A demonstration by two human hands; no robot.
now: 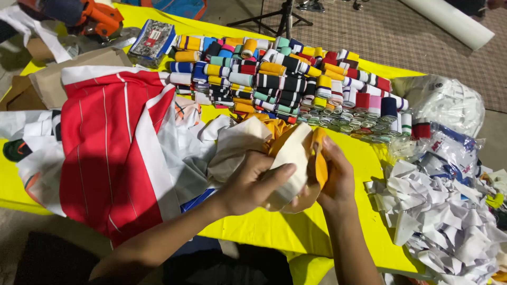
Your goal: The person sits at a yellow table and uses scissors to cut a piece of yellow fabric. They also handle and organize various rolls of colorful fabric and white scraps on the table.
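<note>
Yellow counter [364, 158] carries everything, with brown patterned floor behind it. Left hand [253, 182] curls around a cream fabric piece [290, 158], thumb laid across its front, fingers wrapped behind. Right hand [335, 177] pinches the orange fabric edge [319, 158] that lies against the cream piece's right side, fingers closed on it. Cream piece sits between both hands, raised just above the counter, long axis running from lower left up to upper right, upper end pointing away from the person.

Beyond the hands, rows of folded rib-knit collars [285, 79] in many colours and stripes cover the far part of the counter. Left of the left hand lies a red fabric with thin white stripes [105, 153], with white and grey cloth [195, 153] bunched between it and the hands, touching the cream piece. Right of the right hand, a heap of white fabric scraps [443, 216]. Farther right, clear plastic bags [449, 126] hold white and mixed cloth items. Far left, an open cardboard box [58, 74]; contents unclear. Orange tool [97, 18] beyond the box.
</note>
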